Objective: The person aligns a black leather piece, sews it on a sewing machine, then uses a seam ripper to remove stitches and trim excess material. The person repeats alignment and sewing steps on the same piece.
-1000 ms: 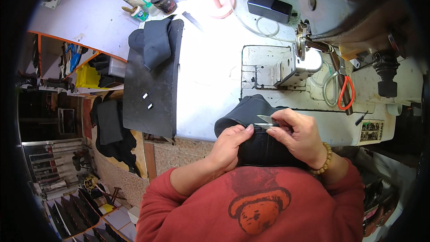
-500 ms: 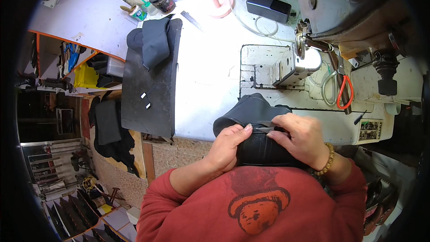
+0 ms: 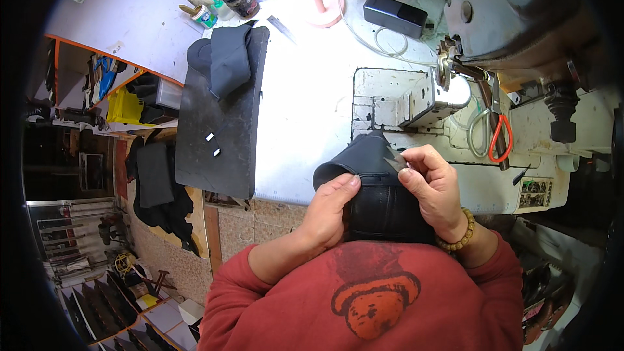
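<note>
The black leather piece [image 3: 374, 182] sits at the near edge of the white table [image 3: 305, 110], just in front of the sewing machine [image 3: 520, 19], held between both hands. The left hand [image 3: 328, 214] grips its left side, thumb on top. The right hand [image 3: 435, 188] pinches a small metal blade [image 3: 394, 160] against its upper right corner. The piece runs lengthwise from the person toward the machine.
</note>
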Action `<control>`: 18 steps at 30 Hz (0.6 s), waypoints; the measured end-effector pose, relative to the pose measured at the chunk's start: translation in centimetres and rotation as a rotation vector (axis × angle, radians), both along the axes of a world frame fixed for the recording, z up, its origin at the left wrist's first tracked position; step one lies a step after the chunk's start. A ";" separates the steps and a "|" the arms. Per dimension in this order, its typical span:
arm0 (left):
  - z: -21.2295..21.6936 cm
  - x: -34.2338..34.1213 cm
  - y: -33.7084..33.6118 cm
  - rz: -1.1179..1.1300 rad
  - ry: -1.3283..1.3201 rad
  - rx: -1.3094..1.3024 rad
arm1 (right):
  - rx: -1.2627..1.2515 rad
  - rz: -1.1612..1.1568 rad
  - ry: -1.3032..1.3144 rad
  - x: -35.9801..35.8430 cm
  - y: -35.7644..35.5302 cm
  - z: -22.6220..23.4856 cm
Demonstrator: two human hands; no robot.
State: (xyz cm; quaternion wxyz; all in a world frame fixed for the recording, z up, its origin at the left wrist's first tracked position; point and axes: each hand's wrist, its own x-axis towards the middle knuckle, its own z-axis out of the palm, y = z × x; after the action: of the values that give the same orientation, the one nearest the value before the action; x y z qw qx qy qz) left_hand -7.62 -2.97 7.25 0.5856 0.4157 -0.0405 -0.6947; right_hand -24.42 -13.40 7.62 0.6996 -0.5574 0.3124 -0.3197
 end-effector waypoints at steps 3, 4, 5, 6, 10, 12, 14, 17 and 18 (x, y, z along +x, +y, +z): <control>-0.6 0.8 0.3 -0.006 -0.036 -0.134 | -0.233 -0.065 0.207 0.1 -1.0 -0.6; -0.9 1.2 0.2 -0.023 -0.127 -0.073 | -0.362 -0.115 0.321 0.2 -1.5 -0.9; -1.2 1.7 0.0 -0.027 -0.162 -0.079 | -0.400 -0.141 0.339 0.3 -2.0 -1.4; -1.5 2.1 -0.3 -0.029 -0.164 -0.100 | -0.255 -0.076 0.265 0.6 -2.2 -1.8; -1.9 3.0 -0.8 -0.154 -0.796 0.033 | 0.136 0.109 0.171 0.9 -2.8 -3.0; -1.4 2.3 -0.4 0.108 -1.134 -0.174 | 0.206 0.111 0.215 1.1 -2.8 -3.1; -0.6 2.0 0.0 0.213 -1.740 -0.344 | 0.175 0.101 0.137 1.4 -2.6 -2.8; 0.4 2.3 0.0 -0.025 -1.850 -0.448 | 0.122 0.094 0.136 1.7 -2.1 -1.8; 0.5 2.5 -0.2 -0.097 -1.880 -0.457 | 0.099 0.101 0.137 1.7 -2.0 -1.5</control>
State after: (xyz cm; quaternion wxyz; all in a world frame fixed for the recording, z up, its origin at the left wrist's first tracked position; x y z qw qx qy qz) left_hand -5.17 -3.18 7.78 0.3514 0.6758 -0.6433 -0.0771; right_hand -22.69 -15.36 6.17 0.7184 -0.5578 0.3466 -0.2293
